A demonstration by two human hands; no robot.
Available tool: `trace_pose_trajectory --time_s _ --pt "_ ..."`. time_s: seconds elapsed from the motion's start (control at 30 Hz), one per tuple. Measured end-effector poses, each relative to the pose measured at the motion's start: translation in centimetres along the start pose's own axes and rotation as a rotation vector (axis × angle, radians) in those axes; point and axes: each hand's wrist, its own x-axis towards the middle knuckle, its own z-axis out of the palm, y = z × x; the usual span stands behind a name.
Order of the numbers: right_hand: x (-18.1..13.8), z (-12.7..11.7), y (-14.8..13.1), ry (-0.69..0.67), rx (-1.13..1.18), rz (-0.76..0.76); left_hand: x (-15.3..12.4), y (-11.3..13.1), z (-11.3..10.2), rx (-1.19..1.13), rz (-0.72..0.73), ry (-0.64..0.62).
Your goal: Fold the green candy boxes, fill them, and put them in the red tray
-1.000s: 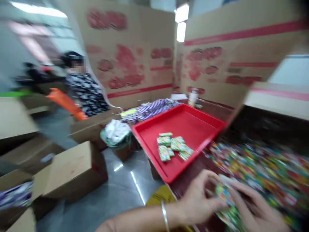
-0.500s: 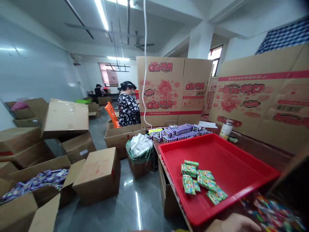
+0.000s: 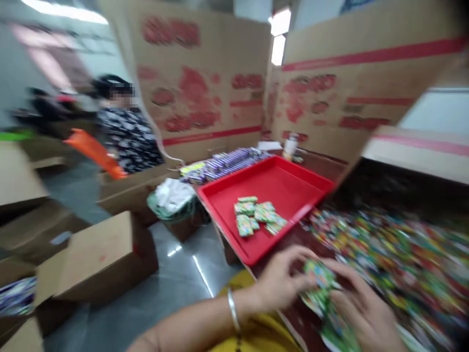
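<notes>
Low in the view, just in front of the red tray, my left hand (image 3: 284, 276) has thumb and fingers closed on a small green printed packet (image 3: 318, 278). My right hand (image 3: 361, 298) grips the right side of what looks like the same green packaging, and more green wrapping hangs below its fingers. Motion blur hides whether this is one packet or several. Inside the red tray (image 3: 220, 195) lie several small green boxes (image 3: 245, 226), grouped toward its near left part.
To the right, a heap of colourful wrapped sweets (image 3: 388, 254) spreads beside an open carton (image 3: 421, 151). Rows of purple packs (image 3: 230, 161) and a bottle (image 3: 290, 145) stand behind the tray. Left are a lined bin (image 3: 172, 195), cartons (image 3: 106, 249) and a seated person (image 3: 126, 132).
My view has swung right and down, bringing the sweets heap into fuller sight. Both hands are now together on the green packet; before, only one hand showed at the bottom edge.
</notes>
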Motion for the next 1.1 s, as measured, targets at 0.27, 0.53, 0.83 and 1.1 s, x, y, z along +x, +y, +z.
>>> trace_pose_trajectory --time_s 0.27,0.53,0.83,1.1 --pt "-1.6 -1.7 0.6 -0.202 -0.164 -0.034 1.7 -1.5 0.8 -0.096 -0.107 -0.144" --pt "-0.3 -8.0 7.5 -0.065 -0.445 0.278 7.2 3.4 -7.4 1.070 0.313 0.269" --pt "-2.0 -5.5 9.1 -0.289 -0.684 0.110 2.7 -7.8 2.9 0.996 0.358 -0.350" --pt "-1.7 -4.8 8.6 0.105 -0.212 0.295 1.9 -8.7 3.8 0.927 0.295 -0.315"
